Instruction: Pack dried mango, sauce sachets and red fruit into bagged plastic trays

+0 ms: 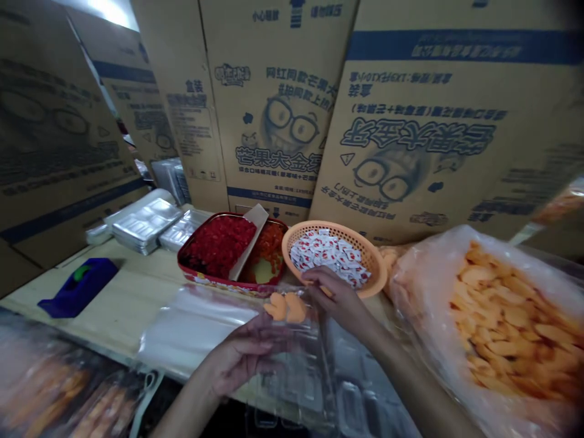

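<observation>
My left hand (246, 350) grips a clear plastic tray (296, 380) from its left side, the fingers partly blurred. Two orange candy pieces (286, 307) lie side by side at the tray's far end, beyond my fingertips. At the near rim of an orange plastic basket (379, 255), my right hand (335, 298) is held over the tray's far right corner. Its fingers are bent and apart, with nothing visible between them. Small white sachets with red marks (328, 252) fill the basket.
Left of the basket stands a red tin (187, 271) of red and orange bits, split by a cardboard strip (249, 240). A large bag of orange candy (506, 316) sits at right. Stacked clear trays (143, 222), a blue tape dispenser (79, 286) and cardboard boxes (274, 91) surround the table.
</observation>
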The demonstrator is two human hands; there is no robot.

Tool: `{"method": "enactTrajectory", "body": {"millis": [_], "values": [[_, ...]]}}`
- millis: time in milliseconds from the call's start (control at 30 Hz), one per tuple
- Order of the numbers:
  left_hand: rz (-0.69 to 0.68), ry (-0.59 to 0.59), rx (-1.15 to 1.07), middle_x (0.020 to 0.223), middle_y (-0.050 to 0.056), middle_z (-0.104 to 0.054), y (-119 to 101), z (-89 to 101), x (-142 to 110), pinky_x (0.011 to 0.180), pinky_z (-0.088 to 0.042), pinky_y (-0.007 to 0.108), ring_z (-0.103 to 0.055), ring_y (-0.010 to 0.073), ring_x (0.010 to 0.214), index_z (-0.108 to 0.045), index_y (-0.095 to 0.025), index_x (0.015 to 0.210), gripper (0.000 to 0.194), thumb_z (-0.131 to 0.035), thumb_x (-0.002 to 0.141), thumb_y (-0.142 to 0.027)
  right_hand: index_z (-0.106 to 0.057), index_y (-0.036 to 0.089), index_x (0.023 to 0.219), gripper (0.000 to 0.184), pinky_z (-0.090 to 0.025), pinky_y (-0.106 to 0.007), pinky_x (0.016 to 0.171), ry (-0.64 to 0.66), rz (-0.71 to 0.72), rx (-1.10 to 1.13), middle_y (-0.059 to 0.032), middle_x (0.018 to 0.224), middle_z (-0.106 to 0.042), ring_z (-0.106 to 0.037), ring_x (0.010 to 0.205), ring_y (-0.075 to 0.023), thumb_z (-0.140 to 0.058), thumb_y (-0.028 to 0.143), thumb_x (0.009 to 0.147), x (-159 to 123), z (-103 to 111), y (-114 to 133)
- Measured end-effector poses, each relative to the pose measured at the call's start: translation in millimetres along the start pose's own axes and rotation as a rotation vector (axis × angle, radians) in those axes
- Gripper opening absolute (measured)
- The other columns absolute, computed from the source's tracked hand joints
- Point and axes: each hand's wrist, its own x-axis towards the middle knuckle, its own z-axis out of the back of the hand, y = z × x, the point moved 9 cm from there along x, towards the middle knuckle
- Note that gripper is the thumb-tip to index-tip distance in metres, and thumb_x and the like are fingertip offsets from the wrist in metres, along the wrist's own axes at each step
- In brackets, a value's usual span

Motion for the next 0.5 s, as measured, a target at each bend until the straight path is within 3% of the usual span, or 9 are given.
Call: {"method": "enactTrajectory", "body": {"millis": [100,233,367,500], "values": [[-0.08,-0.079,-0.038,0.118,0.011,-0.06,-18,31.1,-22,0.078,-0.049,0.035,-0.053,0.0297,0.112,-0.052,-0.02,0.109,0.045,-0.058,0.069,0.0,-0.059,0.018,0.089,0.02,-0.043,-0.026,0.075,0.039,-0.176,-0.083,-0.0054,0.088,-0.062,-0.056,0.085,-0.0142,-0.04,0.014,0.085,45,-32,-22],[-0.166,-0.207,-0.098,0.121,0.01,-0.058,-38,72.7,-53,0.083,-0.046,0.036,-0.052,0.0285,0.114,-0.054,-0.022,0.11,0.046,-0.059,0.07,-0.001,-0.064,0.014,0.089,0.022,-0.04,-0.024,0.075,0.403,-0.354,-0.314,-0.0092,0.094,-0.065,-0.058,0.087,-0.016,-0.045,0.008,0.078,89,-116,-59],[-0.238,-0.336,-0.138,0.123,0.009,-0.057,-54,103.7,-79,0.086,-0.046,0.038,-0.049,0.0288,0.117,-0.054,-0.023,0.111,0.045,-0.059,0.071,-0.002,-0.067,0.012,0.088,0.022,-0.042,-0.025,0.067,0.562,-0.444,-0.348,-0.0135,0.09,-0.067,-0.062,0.082,-0.0201,-0.051,0.008,0.074,107,-179,-88],[-0.286,-0.442,-0.143,0.125,0.01,-0.056,-67,123.8,-97,0.086,-0.047,0.038,-0.05,0.0286,0.116,-0.054,-0.022,0.111,0.044,-0.058,0.072,-0.001,-0.067,0.015,0.095,0.024,-0.042,-0.022,0.062,0.614,-0.511,-0.356,-0.0122,0.095,-0.068,-0.063,0.081,-0.0181,-0.049,0.015,0.079,109,-208,-109]]}}
